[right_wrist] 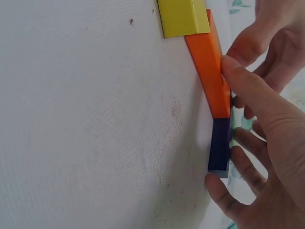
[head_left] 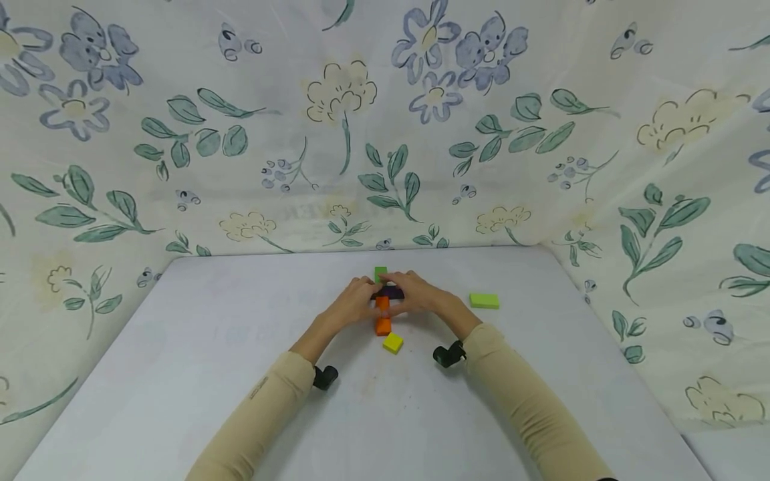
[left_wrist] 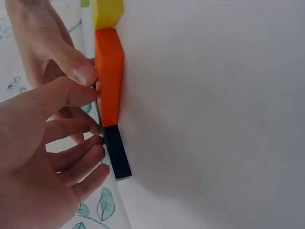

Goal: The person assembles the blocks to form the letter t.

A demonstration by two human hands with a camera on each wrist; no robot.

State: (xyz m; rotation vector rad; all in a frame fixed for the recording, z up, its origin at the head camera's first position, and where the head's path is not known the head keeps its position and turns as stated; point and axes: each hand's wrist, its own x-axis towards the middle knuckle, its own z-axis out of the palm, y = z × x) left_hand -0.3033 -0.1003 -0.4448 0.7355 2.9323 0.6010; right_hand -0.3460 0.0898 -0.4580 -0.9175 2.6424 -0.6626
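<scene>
Near the far edge of the table, both hands meet around a row of blocks. My left hand [head_left: 355, 302] reaches in from the left, its thumb at an orange block [left_wrist: 109, 81] and its other fingertips along a dark blue block [left_wrist: 117, 153]. From the right comes my right hand [head_left: 416, 292], its thumb [right_wrist: 238, 71] on the orange block and its lightly bent fingers beside the dark blue block. The thumbs cover the orange block's middle in the head view. A green block [head_left: 381, 272] stands beyond the dark blue one, partly behind fingertips.
A yellow block [head_left: 394, 343] lies at the near end of the row, turned at an angle. Farther right lies a light green block [head_left: 484, 300]. Floral cloth [head_left: 337, 167] hangs behind the white table [head_left: 240, 300]. Dark wrist cameras [head_left: 448, 354] hang below the forearms.
</scene>
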